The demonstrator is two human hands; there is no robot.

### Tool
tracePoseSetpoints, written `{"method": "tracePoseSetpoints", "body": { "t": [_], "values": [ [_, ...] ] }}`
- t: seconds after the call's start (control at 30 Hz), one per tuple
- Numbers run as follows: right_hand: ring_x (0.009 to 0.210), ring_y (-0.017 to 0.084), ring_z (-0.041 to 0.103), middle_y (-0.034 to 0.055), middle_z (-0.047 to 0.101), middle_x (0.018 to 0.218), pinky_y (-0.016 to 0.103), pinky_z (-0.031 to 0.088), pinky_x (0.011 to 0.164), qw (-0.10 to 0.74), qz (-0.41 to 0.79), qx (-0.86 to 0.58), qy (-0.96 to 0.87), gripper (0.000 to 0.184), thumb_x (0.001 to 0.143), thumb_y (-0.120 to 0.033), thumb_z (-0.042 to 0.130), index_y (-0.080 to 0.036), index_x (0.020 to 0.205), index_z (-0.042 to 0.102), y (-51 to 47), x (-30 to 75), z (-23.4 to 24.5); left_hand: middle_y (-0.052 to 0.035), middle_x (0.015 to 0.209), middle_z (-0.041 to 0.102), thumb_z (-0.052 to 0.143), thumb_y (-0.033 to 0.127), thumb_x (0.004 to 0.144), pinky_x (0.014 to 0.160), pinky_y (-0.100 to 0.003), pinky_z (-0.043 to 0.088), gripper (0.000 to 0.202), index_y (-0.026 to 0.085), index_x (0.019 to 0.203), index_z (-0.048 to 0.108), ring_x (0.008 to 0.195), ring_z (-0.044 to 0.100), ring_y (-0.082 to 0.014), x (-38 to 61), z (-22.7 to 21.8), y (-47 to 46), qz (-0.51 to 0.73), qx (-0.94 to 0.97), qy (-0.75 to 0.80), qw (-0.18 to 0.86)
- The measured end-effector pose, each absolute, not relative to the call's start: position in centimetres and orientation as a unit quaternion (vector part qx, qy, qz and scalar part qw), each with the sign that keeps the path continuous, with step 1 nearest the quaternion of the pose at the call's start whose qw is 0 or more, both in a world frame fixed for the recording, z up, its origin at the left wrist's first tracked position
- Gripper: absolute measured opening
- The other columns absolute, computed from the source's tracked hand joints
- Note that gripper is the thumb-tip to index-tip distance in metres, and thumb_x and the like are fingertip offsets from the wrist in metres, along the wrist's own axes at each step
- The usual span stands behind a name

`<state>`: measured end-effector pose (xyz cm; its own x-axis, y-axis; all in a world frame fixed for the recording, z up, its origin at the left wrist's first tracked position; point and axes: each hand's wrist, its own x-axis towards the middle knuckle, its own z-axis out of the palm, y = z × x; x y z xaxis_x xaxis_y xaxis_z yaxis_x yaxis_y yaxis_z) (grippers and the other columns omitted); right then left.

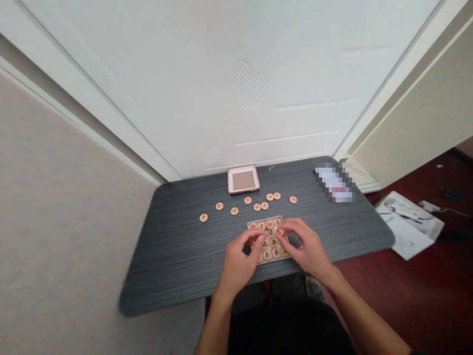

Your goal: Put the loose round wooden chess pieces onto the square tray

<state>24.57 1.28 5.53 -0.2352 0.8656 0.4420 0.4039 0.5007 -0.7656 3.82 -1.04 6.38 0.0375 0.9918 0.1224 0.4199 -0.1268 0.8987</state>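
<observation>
Both our left hand (236,264) and right hand (307,249) are curling nearly closed over discs (272,242) in the tray (266,219); we cannot tell whether either grips one. Crowding them like this is risking jostling packed neighbours out toward twelve o'clock.

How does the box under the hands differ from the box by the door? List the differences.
The near box holds round pieces; the far box is empty. The near box lies between the left hand and right hand, fingers over it; the far box lies untouched. The near box sits toward the table's front edge, the far box at its back. Both are squarish and lie flat.
</observation>
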Motion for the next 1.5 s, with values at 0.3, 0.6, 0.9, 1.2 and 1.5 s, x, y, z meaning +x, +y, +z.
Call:
{"method": "tracePoseSetpoints", "body": {
  "t": [0.3, 0.6, 0.9, 1.2, 1.5],
  "values": [
    [0.085, 0.021, 0.068, 0.0062, 0.073, 0.096, 0.036, 0.057, 0.080, 0.439, 0.268, -0.491, -0.703, 0.014, 0.097, -0.034, 0.063, -0.024, 0.102, 0.071, 2.8, 26.3, 4.4, -0.0048, 0.105, 0.074, 0.062, 0.029, 0.096, 0.092, -0.037, 0.054, 0.014, 0.024, 0.104, 0.073, 0.101, 0.067, -0.0207, 2.1, 5.1, -0.3, 0.434, 0.645, 0.585, 0.232],
    [0.086, 0.023, 0.069, 0.0054, 0.077, 0.096, 0.036, 0.056, 0.077, 0.386, 0.227, -0.526, -0.723, 0.016, 0.097, -0.037, 0.064, -0.024, 0.099, 0.074, 4.0, 25.4, 2.7, -0.0058, 0.135, 0.064, 0.059, 0.024, 0.098, 0.115, -0.053, 0.041, 0.019, 0.027, 0.108, 0.073, 0.135, 0.049, -0.0261, 2.3, 2.8, 0.4, 0.400, 0.718, 0.541, 0.176],
    [0.094, 0.026, 0.066, 0.0063, 0.076, 0.097, 0.044, 0.053, 0.088, 0.388, 0.179, -0.503, -0.752, 0.013, 0.097, -0.033, 0.064, -0.025, 0.099, 0.074, 4.6, 25.1, 2.2, -0.0053, 0.146, 0.057, 0.049, 0.024, 0.103, 0.119, -0.055, 0.036, 0.029, 0.028, 0.121, 0.071, 0.142, 0.040, -0.0260, 2.2, 2.5, 0.4, 0.362, 0.737, 0.541, 0.184],
    [0.098, 0.026, 0.064, 0.0076, 0.071, 0.099, 0.044, 0.052, 0.090, 0.381, 0.174, -0.512, -0.750, 0.011, 0.096, -0.030, 0.064, -0.025, 0.099, 0.074, 4.9, 25.1, 1.4, -0.0039, 0.152, 0.052, 0.047, 0.023, 0.103, 0.120, -0.055, 0.035, 0.033, 0.029, 0.125, 0.071, 0.145, 0.037, -0.0266, 2.4, 2.8, 0.4, 0.332, 0.747, 0.547, 0.180],
    [0.117, 0.029, 0.059, 0.0102, 0.066, 0.121, 0.051, 0.049, 0.103, 0.396, 0.179, -0.490, -0.756, 0.017, 0.093, -0.032, 0.070, -0.026, 0.108, 0.073, 4.3, 24.9, 1.8, -0.0039, 0.152, 0.051, 0.047, 0.024, 0.103, 0.121, -0.056, 0.035, 0.033, 0.030, 0.126, 0.070, 0.145, 0.037, -0.0270, 2.4, 3.0, 0.3, 0.333, 0.745, 0.548, 0.185]
  ]
}}
